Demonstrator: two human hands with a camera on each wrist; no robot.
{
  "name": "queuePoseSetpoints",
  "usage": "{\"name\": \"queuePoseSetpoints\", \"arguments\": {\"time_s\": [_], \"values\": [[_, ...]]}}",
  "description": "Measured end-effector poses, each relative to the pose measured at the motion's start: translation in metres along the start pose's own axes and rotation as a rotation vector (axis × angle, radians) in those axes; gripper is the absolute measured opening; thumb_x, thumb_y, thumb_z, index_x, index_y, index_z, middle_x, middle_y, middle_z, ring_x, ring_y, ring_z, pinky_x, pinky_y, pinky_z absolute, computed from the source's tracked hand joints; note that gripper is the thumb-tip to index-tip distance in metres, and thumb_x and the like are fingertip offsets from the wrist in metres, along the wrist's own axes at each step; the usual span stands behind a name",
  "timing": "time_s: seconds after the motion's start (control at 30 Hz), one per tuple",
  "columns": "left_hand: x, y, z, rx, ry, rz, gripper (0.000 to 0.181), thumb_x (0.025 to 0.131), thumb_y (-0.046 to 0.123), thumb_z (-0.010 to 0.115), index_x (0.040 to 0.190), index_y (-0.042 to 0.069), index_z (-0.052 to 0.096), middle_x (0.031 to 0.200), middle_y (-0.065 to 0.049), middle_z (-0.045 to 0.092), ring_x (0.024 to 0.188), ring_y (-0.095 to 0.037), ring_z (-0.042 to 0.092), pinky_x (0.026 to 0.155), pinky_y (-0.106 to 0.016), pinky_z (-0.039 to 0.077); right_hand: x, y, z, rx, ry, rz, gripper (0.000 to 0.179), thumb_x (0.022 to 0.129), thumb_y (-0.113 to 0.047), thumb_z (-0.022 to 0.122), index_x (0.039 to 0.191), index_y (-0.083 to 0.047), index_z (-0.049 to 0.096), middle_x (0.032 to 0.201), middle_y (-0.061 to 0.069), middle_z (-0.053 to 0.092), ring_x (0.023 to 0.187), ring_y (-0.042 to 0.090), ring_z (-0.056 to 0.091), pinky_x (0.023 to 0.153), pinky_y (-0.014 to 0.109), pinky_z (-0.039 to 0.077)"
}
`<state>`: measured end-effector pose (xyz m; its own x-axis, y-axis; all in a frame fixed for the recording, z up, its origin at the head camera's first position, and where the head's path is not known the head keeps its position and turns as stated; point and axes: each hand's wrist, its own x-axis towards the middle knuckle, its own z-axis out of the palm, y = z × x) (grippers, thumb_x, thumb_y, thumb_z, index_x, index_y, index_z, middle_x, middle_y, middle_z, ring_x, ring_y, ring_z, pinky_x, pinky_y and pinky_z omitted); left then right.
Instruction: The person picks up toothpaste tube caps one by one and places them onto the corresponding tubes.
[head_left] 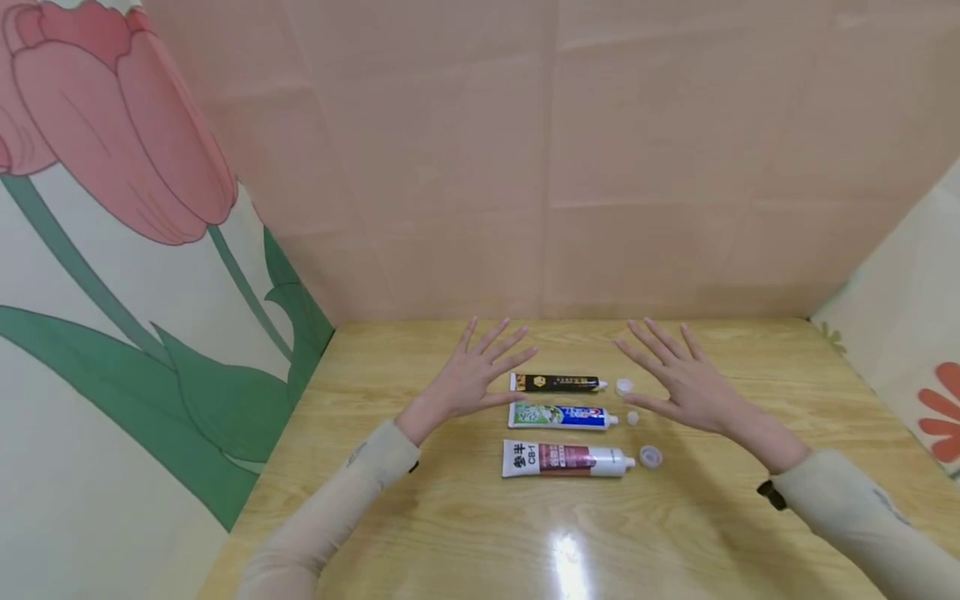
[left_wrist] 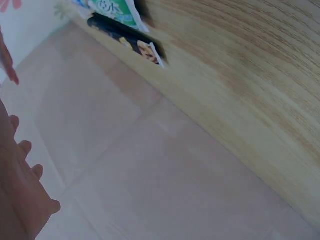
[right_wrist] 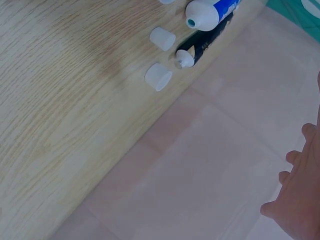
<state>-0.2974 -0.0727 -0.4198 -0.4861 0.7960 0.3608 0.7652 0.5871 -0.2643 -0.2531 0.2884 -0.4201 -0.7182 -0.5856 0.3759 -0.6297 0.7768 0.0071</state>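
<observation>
Three uncapped toothpaste tubes are laid side by side on a glossy, pale-brown wood-grain table [head_left: 457,533], all with their nozzles pointed to the right. Farthest away is seen a slim black tube with gold print [head_left: 558,383]; in the middle, a green-and-blue printed tube with a white nozzle [head_left: 566,416]; nearest, a larger white tube with a maroon band [head_left: 567,460]. Just beside each nozzle, a small, whitish plastic cap is set: the far cap [head_left: 624,387], the middle cap [head_left: 633,417] and the near cap [head_left: 651,457]. The left hand [head_left: 475,373] is held with fingers spread near the tubes' flat ends, and the right hand [head_left: 686,383] is held likewise near the caps; nothing is gripped by either. The tubes are judged light and soft-walled, easily dented under pressure, with slightly slippery printed skins; how full they are cannot be told. A gentle grip is best taken around the stiffer shoulder behind the nozzle or on the flat crimped end, since paste could be forced out by a squeezed middle. The caps are judged stiff, very light and easily rolled, best pinched by their side walls.
</observation>
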Motion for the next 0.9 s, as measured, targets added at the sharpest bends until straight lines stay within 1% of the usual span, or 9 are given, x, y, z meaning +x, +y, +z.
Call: {"name": "queuePoseSetpoints", "arguments": {"time_s": [0.17,0.2,0.37,0.5,0.6,0.67,0.8,0.9], "values": [[0.003,-0.003,0.006,-0.004,-0.001,-0.004,0.078,0.085,0.067,0.042,0.148,0.030,0.015,0.156,-0.001,0.008,0.143,-0.026,-0.001,0.110,-0.057,-0.005,0.000,0.005,0.004,0.027,0.011,0.011,0.080,0.083,-0.049,0.061,0.148,-0.021,0.023,0.156,0.008,0.007,0.143,0.029,0.001,0.110,0.056,-0.007],[0.004,-0.003,0.007,-0.007,-0.001,-0.002,0.078,0.085,0.068,0.040,0.149,0.030,0.015,0.156,-0.001,0.008,0.143,-0.026,-0.002,0.110,-0.056,-0.005,-0.001,0.007,0.005,0.035,0.013,0.013,0.080,0.084,-0.049,0.061,0.148,-0.020,0.023,0.156,0.008,0.007,0.143,0.029,0.001,0.110,0.056,-0.007],[0.006,-0.004,0.013,-0.031,0.009,0.021,0.078,0.086,0.069,0.036,0.149,0.029,0.013,0.156,-0.002,0.010,0.143,-0.025,-0.001,0.111,-0.055,-0.004,-0.003,0.011,0.011,0.124,0.025,0.042,0.082,0.083,-0.044,0.065,0.148,-0.019,0.022,0.156,0.007,0.009,0.143,0.028,0.003,0.110,0.056,-0.004],[0.006,-0.004,0.016,-0.068,0.018,0.020,0.077,0.087,0.068,0.035,0.149,0.029,0.011,0.156,-0.002,0.011,0.143,-0.022,-0.001,0.112,-0.053,-0.004,-0.003,0.015,0.016,0.195,0.041,0.069,0.084,0.082,-0.038,0.068,0.149,-0.021,0.021,0.155,0.006,0.013,0.142,0.028,0.007,0.111,0.055,-0.001],[0.007,-0.004,0.020,-0.112,0.018,0.015,0.076,0.088,0.066,0.037,0.149,0.029,0.011,0.156,-0.002,0.011,0.143,-0.019,-0.004,0.112,-0.052,-0.003,-0.003,0.016,0.019,0.232,0.054,0.076,0.083,0.081,-0.036,0.069,0.148,-0.020,0.023,0.154,0.007,0.017,0.142,0.030,0.010,0.112,0.053,0.000],[0.007,-0.005,0.022,-0.143,0.013,0.009,0.076,0.088,0.065,0.039,0.149,0.029,0.011,0.156,0.000,0.008,0.143,-0.017,-0.006,0.113,-0.051,-0.003,-0.003,0.016,0.021,0.250,0.060,0.078,0.083,0.081,-0.035,0.070,0.148,-0.019,0.024,0.153,0.009,0.019,0.141,0.031,0.011,0.113,0.052,0.001],[0.008,-0.005,0.026,-0.183,0.018,0.007,0.077,0.088,0.062,0.044,0.149,0.027,0.014,0.156,0.001,0.006,0.143,-0.017,-0.003,0.113,-0.050,0.002,-0.002,0.016,0.023,0.281,0.069,0.084,0.082,0.080,-0.033,0.071,0.147,-0.019,0.025,0.152,0.011,0.022,0.140,0.034,0.015,0.113,0.052,0.004],[0.008,-0.005,0.029,-0.207,0.018,0.014,0.076,0.088,0.061,0.045,0.149,0.025,0.017,0.156,0.003,0.004,0.143,-0.019,0.001,0.113,-0.050,0.005,-0.001,0.015,0.024,0.318,0.079,0.095,0.082,0.079,-0.031,0.072,0.147,-0.020,0.027,0.151,0.011,0.025,0.138,0.037,0.019,0.110,0.057,0.011]]}}
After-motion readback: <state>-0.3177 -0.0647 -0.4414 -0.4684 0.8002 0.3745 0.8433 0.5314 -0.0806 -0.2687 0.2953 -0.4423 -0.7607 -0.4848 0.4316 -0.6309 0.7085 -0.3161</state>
